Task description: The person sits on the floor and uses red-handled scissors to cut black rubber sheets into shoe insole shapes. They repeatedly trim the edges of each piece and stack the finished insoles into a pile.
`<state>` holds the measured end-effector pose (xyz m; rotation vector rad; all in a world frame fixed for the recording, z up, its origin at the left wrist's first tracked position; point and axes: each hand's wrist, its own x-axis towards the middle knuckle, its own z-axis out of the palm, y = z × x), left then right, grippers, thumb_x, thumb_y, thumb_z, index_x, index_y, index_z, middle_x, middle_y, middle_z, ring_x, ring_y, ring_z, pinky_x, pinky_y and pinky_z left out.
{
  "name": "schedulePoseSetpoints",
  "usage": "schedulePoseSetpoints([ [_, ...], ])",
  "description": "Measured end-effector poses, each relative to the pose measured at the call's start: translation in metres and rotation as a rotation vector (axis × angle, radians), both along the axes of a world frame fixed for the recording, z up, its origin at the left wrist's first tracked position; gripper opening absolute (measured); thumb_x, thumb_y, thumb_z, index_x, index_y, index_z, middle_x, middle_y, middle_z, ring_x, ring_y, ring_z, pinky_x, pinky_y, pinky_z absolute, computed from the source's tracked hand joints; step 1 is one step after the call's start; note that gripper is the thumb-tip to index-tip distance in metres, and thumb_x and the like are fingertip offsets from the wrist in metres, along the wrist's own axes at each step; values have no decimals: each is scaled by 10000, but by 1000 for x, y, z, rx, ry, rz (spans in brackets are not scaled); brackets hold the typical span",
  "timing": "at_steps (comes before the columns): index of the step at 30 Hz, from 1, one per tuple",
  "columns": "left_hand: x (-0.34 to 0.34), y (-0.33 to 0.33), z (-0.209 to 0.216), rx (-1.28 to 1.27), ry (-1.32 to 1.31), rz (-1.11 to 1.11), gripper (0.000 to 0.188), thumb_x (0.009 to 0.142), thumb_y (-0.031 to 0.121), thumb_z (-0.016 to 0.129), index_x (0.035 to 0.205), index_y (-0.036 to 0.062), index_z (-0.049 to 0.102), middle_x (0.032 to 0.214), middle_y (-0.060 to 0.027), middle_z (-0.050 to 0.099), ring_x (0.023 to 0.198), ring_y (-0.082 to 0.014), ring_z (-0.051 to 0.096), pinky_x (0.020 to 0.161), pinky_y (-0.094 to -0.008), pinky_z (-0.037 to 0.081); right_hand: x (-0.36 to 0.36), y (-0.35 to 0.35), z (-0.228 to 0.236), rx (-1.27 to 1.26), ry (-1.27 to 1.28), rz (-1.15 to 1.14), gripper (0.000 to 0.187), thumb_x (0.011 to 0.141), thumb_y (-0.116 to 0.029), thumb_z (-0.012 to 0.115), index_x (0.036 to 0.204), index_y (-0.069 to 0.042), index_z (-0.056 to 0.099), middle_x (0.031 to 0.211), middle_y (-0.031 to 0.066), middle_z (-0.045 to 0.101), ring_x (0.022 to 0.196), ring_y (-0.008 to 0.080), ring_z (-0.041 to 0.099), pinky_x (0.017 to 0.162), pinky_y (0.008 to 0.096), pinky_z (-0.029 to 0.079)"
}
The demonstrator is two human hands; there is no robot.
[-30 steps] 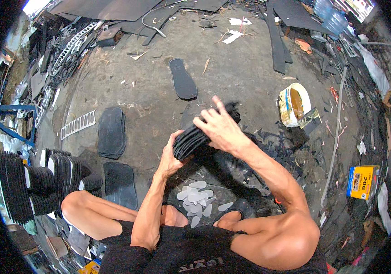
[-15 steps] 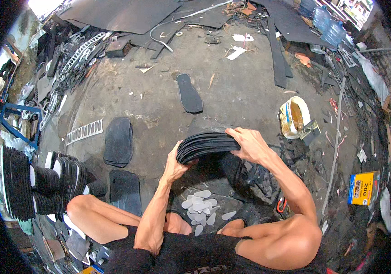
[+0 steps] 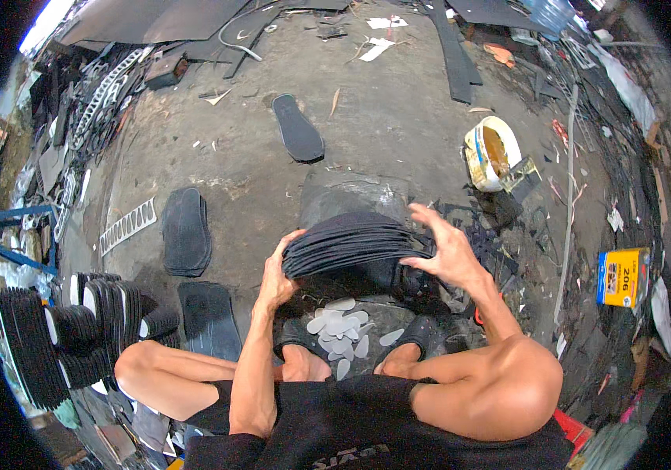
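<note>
A thick stack of thin black shoe soles (image 3: 355, 241) is held up in front of me, bowed upward in the middle with its layered edges toward me. My left hand (image 3: 277, 272) is closed around the stack's left end. At the other end, my right hand (image 3: 454, 254) is open, thumb beside the lower corner and fingers spread above it. Whether its thumb still touches the stack I cannot tell. Below, between my feet, lies a pile of small pale teardrop-shaped pieces (image 3: 339, 335). Beneath the stack is a dark block, partly hidden.
A single black sole (image 3: 299, 128) lies ahead, with a pile of soles (image 3: 185, 232) to the left. Bundled soles (image 3: 26, 345) stand beside my left knee. A white tub of brown glue (image 3: 492, 154) sits at the right, and a yellow box (image 3: 622, 278) beyond it. Scraps line both sides.
My right hand has loosened from the stack's right end and spread its fingers. The stack has flattened and its layers have fanned out. The view has shifted, so surroundings sit higher.
</note>
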<state>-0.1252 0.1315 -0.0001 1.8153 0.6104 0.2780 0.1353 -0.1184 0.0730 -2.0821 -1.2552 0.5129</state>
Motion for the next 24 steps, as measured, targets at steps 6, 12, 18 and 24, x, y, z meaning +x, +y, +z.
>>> schedulePoseSetpoints([
  [6, 8, 12, -36, 65, -79, -77, 808, 726, 89, 872, 1439, 45, 495, 1339, -111, 649, 1246, -229, 602, 1095, -359, 442, 4, -19, -95, 159, 262, -4, 1087, 725, -277, 912, 1578, -29, 286, 1570, 192, 421, 1476, 301, 383, 1225, 411, 290],
  [12, 24, 16, -34, -18, -97, -1, 849, 695, 193, 927, 1407, -1, 509, 1355, -152, 632, 1250, -261, 584, 1106, -376, 431, 7, 45, -133, 289, 351, -114, 1033, 783, -347, 894, 1497, 119, 312, 1452, 252, 537, 1359, 313, 508, 1176, 414, 341],
  [18, 5, 27, 20, -399, -78, -33, 708, 727, 134, 882, 1338, -28, 563, 1254, -135, 687, 1152, -245, 622, 1080, -389, 462, 16, 28, -51, 405, 330, 35, 740, 736, -257, 919, 1315, -33, 517, 1170, 116, 659, 1122, 231, 612, 1014, 403, 466],
  [24, 5, 45, 0, 191, -15, -326, 850, 693, 105, 876, 1449, 40, 494, 1458, -141, 537, 1348, -236, 507, 1152, -398, 396, 19, -4, -76, 210, 94, 303, 1004, 694, -266, 916, 1526, -69, 388, 1502, 203, 473, 1397, 357, 463, 1180, 448, 363],
])
